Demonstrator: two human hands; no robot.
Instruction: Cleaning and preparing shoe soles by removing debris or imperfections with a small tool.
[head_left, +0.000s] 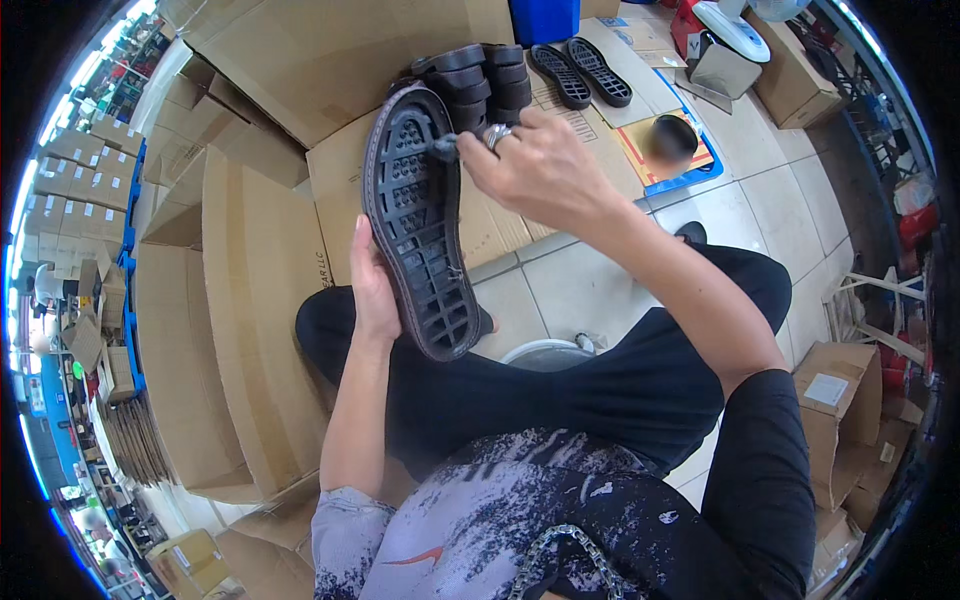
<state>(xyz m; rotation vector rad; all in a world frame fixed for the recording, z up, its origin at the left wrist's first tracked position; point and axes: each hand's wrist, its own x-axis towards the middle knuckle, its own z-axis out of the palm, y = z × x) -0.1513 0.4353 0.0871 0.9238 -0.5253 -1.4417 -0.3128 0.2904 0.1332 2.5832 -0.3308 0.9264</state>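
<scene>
My left hand (376, 298) grips a large dark shoe sole (432, 255) by its left edge, fingers hidden behind it. The sole stands tilted with its gridded, hollow inner side toward me, and pale stitching runs around its rim. In my right hand (540, 170), closed and wearing a ring, is a small dark brush-like tool (446, 148). Its tip meets the sole's upper right rim; most of its handle is hidden by the fingers. Behind the sole, stacked dark soles (460, 85) rest on a cardboard sheet (340, 165).
A pair of black soles (582, 72) lies farther right. Beyond my right hand, a round dark-rimmed pot (672, 140) sits on a blue-edged tray (690, 180). An open cardboard box (225, 330) stands at my left. A round pale container (545, 356) is between my legs.
</scene>
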